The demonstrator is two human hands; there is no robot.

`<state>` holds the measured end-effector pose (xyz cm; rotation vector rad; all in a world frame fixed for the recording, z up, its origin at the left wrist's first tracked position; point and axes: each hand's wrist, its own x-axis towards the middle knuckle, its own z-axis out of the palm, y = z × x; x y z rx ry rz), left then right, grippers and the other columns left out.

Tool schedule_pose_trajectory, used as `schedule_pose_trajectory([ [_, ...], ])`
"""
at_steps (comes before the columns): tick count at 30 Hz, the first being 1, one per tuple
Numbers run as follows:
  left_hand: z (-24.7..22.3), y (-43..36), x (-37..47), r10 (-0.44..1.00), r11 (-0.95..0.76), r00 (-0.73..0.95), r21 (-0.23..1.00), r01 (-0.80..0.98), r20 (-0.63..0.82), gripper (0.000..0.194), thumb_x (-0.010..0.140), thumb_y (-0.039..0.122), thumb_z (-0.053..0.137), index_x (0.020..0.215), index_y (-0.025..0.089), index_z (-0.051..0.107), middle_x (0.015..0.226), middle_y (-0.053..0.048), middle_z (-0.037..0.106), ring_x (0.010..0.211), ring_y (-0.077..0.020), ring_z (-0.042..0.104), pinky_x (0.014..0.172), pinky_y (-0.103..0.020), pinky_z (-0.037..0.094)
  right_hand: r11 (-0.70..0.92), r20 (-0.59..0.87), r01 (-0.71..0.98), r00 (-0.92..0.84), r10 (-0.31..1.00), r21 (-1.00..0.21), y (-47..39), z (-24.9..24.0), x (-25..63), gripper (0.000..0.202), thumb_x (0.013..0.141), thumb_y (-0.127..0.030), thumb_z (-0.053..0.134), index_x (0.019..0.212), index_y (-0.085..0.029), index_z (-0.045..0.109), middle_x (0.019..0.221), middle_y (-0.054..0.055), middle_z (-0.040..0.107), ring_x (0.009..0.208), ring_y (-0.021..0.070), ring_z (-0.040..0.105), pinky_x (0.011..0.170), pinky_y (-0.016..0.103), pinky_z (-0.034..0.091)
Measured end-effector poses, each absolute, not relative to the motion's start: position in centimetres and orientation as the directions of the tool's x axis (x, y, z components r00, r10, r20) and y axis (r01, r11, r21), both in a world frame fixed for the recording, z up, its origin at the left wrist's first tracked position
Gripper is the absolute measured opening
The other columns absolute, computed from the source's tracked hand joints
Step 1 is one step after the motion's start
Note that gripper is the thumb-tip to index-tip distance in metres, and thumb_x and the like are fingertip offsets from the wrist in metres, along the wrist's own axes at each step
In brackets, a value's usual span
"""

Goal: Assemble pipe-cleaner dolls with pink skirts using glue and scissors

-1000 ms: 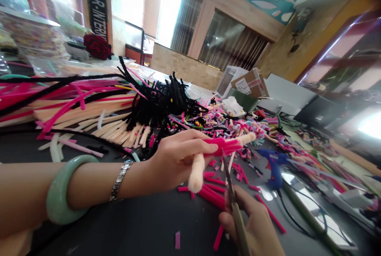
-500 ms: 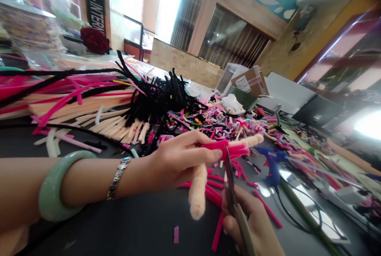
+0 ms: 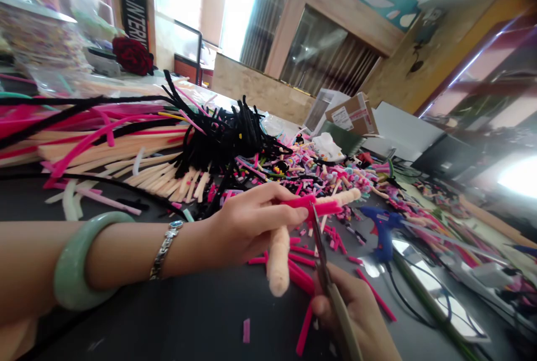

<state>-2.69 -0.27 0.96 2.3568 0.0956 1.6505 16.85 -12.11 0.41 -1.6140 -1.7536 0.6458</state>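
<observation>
The left hand [image 3: 251, 224] pinched hot-pink pipe cleaners [image 3: 329, 207]; the right hand [image 3: 356, 302] gripped scissors [image 3: 322, 260] just beyond the left fingertips [image 3: 301, 215]. Clean cutting seemingly needed a steady pinch.

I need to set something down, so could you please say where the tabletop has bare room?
The widest bare patch of dark tabletop lies nearer than the left hand, left of the lilac scrap. A smaller one is right of the right hand, nearer than the blue glue gun. Beyond the hands, black stems and small clippings crowd it.
</observation>
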Motion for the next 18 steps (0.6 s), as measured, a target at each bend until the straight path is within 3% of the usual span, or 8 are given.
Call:
schedule_pose_trajectory([
  [4, 0.89, -0.13, -2.71, 0.195, -0.969, 0.34, 0.233, -0.076, 0.92, 0.031, 0.081, 0.005, 0.061, 0.111, 0.015, 0.063, 0.103, -0.012, 0.063, 0.086, -0.0151, 0.064, 0.072, -0.021, 0.055, -0.023, -0.034, 0.599, -0.008, 0.999, -0.8, -12.02, 0.31, 16.83, 0.052, 0.072, -0.07, 0.053, 0.068, -0.018, 0.053, 0.057, -0.004, 0.038, 0.052, 0.011, 0.036, 0.045, 0.022, 0.031],
  [18, 0.95, 0.26, -2.62, 0.171, -0.975, 0.345, 0.208, -0.075, 0.923, 0.024, 0.081, 0.006, 0.063, 0.105, 0.007, 0.064, 0.098, -0.014, 0.063, 0.084, -0.0157, 0.065, 0.07, -0.023, 0.056, -0.052, -0.034, 0.629, 0.041, 0.999, -0.776, -12.03, 0.02, 16.97, 0.048, 0.074, -0.066, 0.054, 0.066, -0.018, 0.051, 0.056, -0.005, 0.033, 0.052, 0.0103, 0.031, 0.046, 0.023, 0.025],
])
